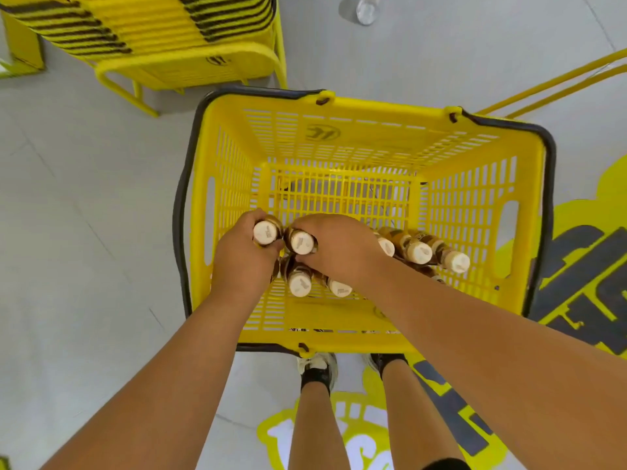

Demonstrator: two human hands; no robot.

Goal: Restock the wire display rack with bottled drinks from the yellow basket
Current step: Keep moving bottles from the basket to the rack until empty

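A bottle [267, 232] is gripped by the left hand [242, 256], its neighbour at three o'clock [301, 242] by the right hand [334, 247]; either could be dropped if clinked together.

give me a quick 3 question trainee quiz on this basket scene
1. True or false: the yellow basket stands on a shelf.
2. What does each hand hold? A) a white-capped bottle B) a basket handle C) nothing
3. Fill in: behind the basket sits a stack of yellow ____.

Key:
1. False, it stands on the floor.
2. A: left hand holds the left bottle, right hand the right bottle.
3. Baskets: stack of yellow baskets.
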